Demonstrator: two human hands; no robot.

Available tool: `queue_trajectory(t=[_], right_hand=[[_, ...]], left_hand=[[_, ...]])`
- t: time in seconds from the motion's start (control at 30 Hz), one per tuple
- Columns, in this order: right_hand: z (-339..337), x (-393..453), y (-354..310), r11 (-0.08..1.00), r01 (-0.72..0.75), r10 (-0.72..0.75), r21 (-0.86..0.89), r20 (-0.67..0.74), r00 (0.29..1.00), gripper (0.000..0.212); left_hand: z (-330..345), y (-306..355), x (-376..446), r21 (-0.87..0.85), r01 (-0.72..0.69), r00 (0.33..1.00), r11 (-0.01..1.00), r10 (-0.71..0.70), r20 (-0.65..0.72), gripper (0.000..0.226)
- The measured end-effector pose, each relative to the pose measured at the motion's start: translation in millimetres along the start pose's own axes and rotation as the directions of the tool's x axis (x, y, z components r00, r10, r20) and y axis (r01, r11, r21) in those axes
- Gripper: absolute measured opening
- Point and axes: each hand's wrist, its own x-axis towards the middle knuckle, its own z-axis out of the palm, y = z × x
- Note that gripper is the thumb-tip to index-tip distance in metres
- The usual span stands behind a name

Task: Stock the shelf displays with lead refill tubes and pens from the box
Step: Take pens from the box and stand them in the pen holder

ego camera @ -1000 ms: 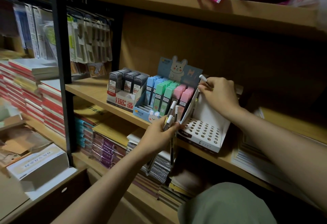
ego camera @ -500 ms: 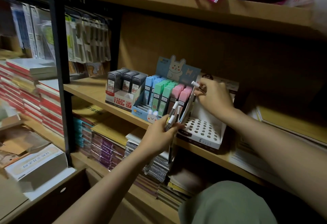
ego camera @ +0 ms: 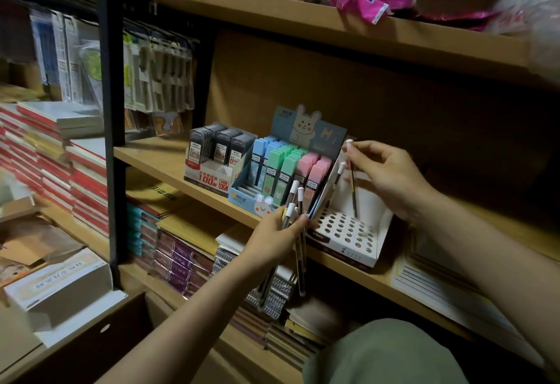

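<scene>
My left hand (ego camera: 277,233) grips a bundle of white-capped pens (ego camera: 295,201) in front of the middle shelf edge (ego camera: 157,168). Pinched in my right hand (ego camera: 385,176) is a single dark pen (ego camera: 353,189), held upright with its tip just above the holes of the white pen display stand (ego camera: 348,230). Another pen (ego camera: 339,173) leans inside that stand. Left of the stand is a blue bunny display (ego camera: 303,132) with blue, green and pink lead refill tubes (ego camera: 288,168), and a black lead tube display (ego camera: 216,148) beside it.
Stacked notebooks (ego camera: 178,258) fill the lower shelf. Red-edged book piles (ego camera: 51,165) rise at the left, with a white cardboard box (ego camera: 57,283) below them. Hanging packets (ego camera: 157,74) sit behind the black upright. Pink packaging (ego camera: 369,1) lies on the top shelf. My green-clad knee (ego camera: 385,353) is bottom right.
My right hand has raised its pen, turned it upright and brought its tip down to the holed stand. My left hand still holds the bundle in about the same place.
</scene>
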Motion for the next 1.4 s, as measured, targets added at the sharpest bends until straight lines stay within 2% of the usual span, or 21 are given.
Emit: queue_trajectory(t=[0.13, 0.23, 0.3, 0.43, 0.57, 0.8, 1.0, 1.1, 1.27, 1.33, 1.4], right_hand=[[-5, 6, -1, 0.970, 0.153, -0.173, -0.190, -0.095, 0.980, 0.017], [-10, 10, 3, 0.881, 0.243, -0.294, -0.405, -0.066, 0.954, 0.015], [-11, 12, 8, 0.831, 0.283, -0.341, -0.478, -0.037, 0.939, 0.016], [-8, 13, 18, 0.844, 0.325, -0.364, -0.427, -0.009, 0.931, 0.016], [-7, 15, 27, 0.887, 0.299, -0.321, -0.351, -0.004, 0.947, 0.018], [-6, 16, 25, 0.878, 0.307, -0.343, -0.367, -0.034, 0.939, 0.018], [1, 20, 31, 0.815, 0.252, -0.347, -0.522, -0.090, 0.934, 0.015], [4, 20, 33, 0.798, 0.244, -0.369, -0.551, -0.127, 0.921, 0.017], [10, 17, 38, 0.778, 0.183, -0.320, -0.601, -0.129, 0.939, 0.021], [10, 14, 34, 0.739, 0.187, -0.370, -0.647, -0.158, 0.915, 0.029], [10, 7, 26, 0.733, 0.243, -0.424, -0.635, -0.148, 0.894, 0.031]], left_hand=[[0, 0, 0, 0.014, 0.014, 1.000, 1.000, -0.014, -0.003, 0.022], [-1, 0, 0, -0.005, 0.012, 1.000, 1.000, -0.012, 0.007, 0.021], [-1, -1, 0, -0.006, 0.006, 1.000, 1.000, -0.006, 0.010, 0.021], [0, -1, 1, -0.013, 0.022, 1.000, 1.000, -0.022, 0.008, 0.021], [1, -2, 2, -0.026, 0.031, 0.999, 0.999, -0.031, 0.012, 0.019], [0, -2, 2, -0.001, 0.040, 0.999, 0.999, -0.040, 0.014, 0.020], [0, -3, 1, 0.011, 0.037, 0.999, 0.999, -0.037, 0.009, 0.022], [0, -2, 1, 0.022, 0.037, 0.999, 0.999, -0.037, 0.005, 0.020], [-1, 0, 0, 0.038, 0.019, 1.000, 0.999, -0.019, -0.005, 0.020], [-3, 4, -1, -0.053, -0.016, 1.000, 0.998, 0.017, 0.020, 0.022], [-7, 12, -3, -0.224, -0.014, 0.996, 0.974, 0.033, 0.082, 0.027]])
